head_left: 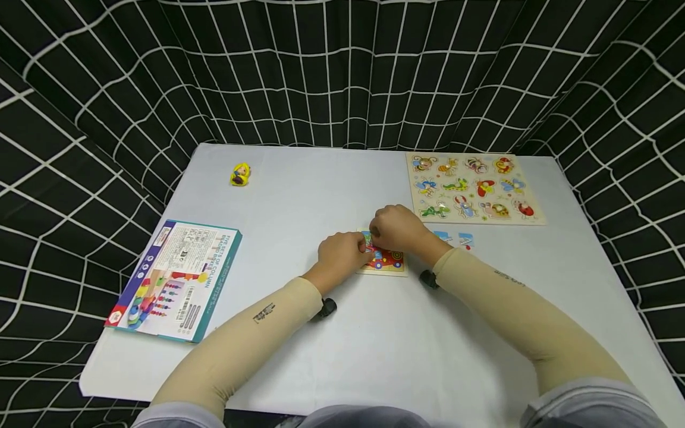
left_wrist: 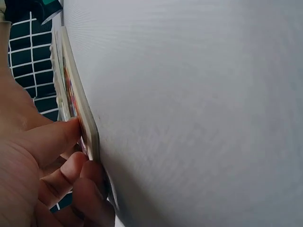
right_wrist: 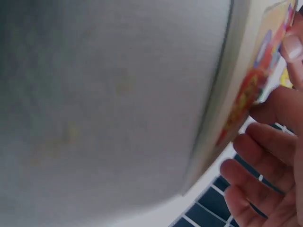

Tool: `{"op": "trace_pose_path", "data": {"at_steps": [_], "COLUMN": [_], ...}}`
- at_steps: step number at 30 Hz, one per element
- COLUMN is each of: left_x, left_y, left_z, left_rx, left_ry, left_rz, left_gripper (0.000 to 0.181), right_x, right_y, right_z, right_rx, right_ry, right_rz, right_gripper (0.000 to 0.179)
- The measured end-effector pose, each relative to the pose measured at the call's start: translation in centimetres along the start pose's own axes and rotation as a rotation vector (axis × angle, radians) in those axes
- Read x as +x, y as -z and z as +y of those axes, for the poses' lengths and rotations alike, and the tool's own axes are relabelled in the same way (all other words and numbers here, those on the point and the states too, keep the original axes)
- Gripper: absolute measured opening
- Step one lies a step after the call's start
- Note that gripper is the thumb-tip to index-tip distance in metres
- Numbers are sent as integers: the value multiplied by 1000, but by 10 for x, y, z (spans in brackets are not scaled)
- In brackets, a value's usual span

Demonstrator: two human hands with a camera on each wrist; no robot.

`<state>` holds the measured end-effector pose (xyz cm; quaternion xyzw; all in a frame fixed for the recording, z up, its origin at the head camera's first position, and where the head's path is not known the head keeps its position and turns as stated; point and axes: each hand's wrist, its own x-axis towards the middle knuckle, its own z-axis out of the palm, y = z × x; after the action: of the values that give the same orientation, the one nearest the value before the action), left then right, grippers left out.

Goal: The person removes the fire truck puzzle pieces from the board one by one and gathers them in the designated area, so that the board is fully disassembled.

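A small wooden jigsaw board (head_left: 382, 273) with a red vehicle picture lies on the table between the hands. My left hand (head_left: 341, 257) holds its left side; in the left wrist view, the thumb (left_wrist: 68, 132) lies on the picture and curled fingers sit at the edge. My right hand (head_left: 398, 227) is bent over the upper part of the board. In the right wrist view, its thumb (right_wrist: 274, 106) touches the picture and the other fingers curl loosely beside the edge. Whether a piece is between them is hidden. Loose blue puzzle pieces (head_left: 465, 239) lie beyond the right wrist.
A wooden insect peg puzzle (head_left: 476, 187) lies at the back right. At the left is a boxed toy set (head_left: 176, 279) with printed sides. A small yellow figure (head_left: 240, 175) stands at the back left of the white table (head_left: 316, 190). Black netted curtains (head_left: 332, 71) surround it.
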<state>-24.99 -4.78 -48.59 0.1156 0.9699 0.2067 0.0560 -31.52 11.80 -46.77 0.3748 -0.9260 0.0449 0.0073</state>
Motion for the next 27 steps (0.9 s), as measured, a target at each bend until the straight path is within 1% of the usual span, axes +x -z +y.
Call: {"op": "trace_pose_path", "data": {"at_steps": [6,11,14,19,22,25,27], "left_x": [0,0,0,1,1,1,1], "left_y": [1,2,2,2,2,2,2], "left_z": [0,0,0,-1,-1,-1,-2], "left_rx": [24,8,-4,4,6,5,7], "left_ry": [-5,-5,-10,-11,-10,-9,-6], "left_rz": [-3,-18,-20,-19,-22,-23,-23], "left_gripper": [30,30,30,31,31,30,29], "right_x": [1,3,4,3,2,3,3], "right_y": [-1,1,2,-1,-2,-1,2], "right_z": [-2,-1,0,-1,-3,-4,-2], "right_rx": [-15,15,16,-19,-35,-37,-16], "right_ry": [39,16,11,64,84,75,50], "right_rz": [28,-22,-38,-10,18,51,46], "right_gripper": [10,9,9,8,11,11,9]}}
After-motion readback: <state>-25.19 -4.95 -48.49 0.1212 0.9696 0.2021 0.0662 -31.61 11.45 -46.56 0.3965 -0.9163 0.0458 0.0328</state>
